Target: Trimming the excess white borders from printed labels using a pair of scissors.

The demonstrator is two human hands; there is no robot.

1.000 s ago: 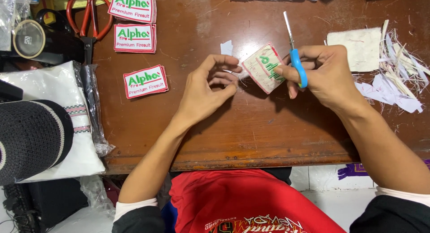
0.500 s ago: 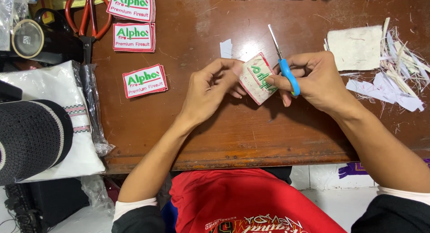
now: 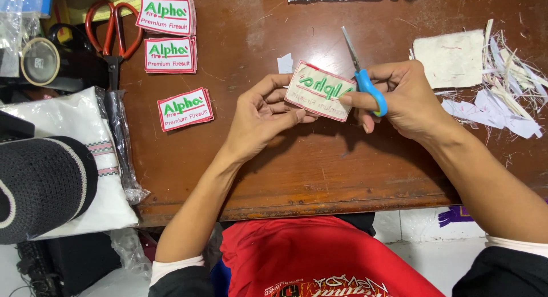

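Patch (image 3: 317, 91) now held flat between both hands above the table (image 3: 297, 177), embroidered face up, long edge running left to right; a second ago it was tilted on a corner and turned more upright, so it has been rotated through the fingers

Left hand (image 3: 261, 117): fingers loosely curled, thumb and fingertips pinching the patch's left end and lower edge

Right hand (image 3: 406, 100): closed around the blue-handled scissors (image 3: 365, 74), fingertips also touching the patch's right end. Blades appear shut and point up and away, off the patch; half a second ago they lay closer over it. No cutting at this instant

Judgement: the turn presents a fresh edge to the scissors, so trimming around the border seems partway, not finished

Three stacks of like patches (image 3: 184, 108) lie well apart to the left, beside red-handled shears (image 3: 113, 34). Paper offcuts (image 3: 502, 86) piled at the right
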